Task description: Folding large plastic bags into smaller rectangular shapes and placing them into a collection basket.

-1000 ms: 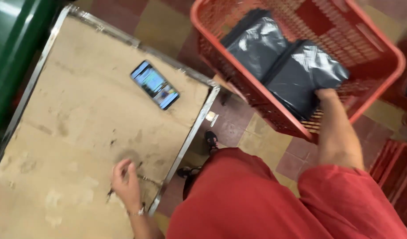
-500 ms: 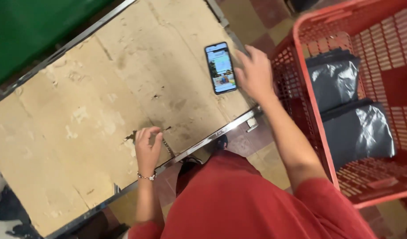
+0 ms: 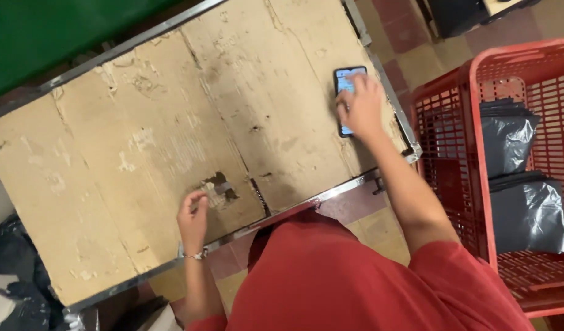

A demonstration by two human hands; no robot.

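Head view, looking straight down on the counter [image 3: 141, 153]: a metal-framed top covered with worn, scuffed cardboard, torn through in one patch near the near edge.

Right hand [image 3: 361, 109]: lying flat over a dark phone [image 3: 346, 79] with its screen lit. The phone sits near the counter's far right corner, close to the right metal rim. I see the fingers spread across the lower part of the screen, covering most of it; only the top of the phone shows clear. The hand presses on the phone rather than wrapping it, fingers apart, not closed round anything.

Left hand [image 3: 193, 217]: resting on the cardboard at the near edge, just beside the torn patch [image 3: 219, 187]. Fingers curled loosely, fingertips touching or nearly touching the ragged rim of the hole; I cannot tell whether anything is pinched between them. A thin bracelet [image 3: 193, 255] sits at the wrist.

Off the counter's right side, a red plastic basket [image 3: 478, 141] stands on the tiled floor [image 3: 410, 37], apart from the counter rim. Inside it, two grey plastic bags [image 3: 527, 208], one behind the other, glossy and crumpled.

A green surface [image 3: 49, 37] runs along the counter's far left edge. Dark bags [image 3: 12, 270] are bunched at the near left corner, below counter level. My operator's red clothing fills the bottom of the view.
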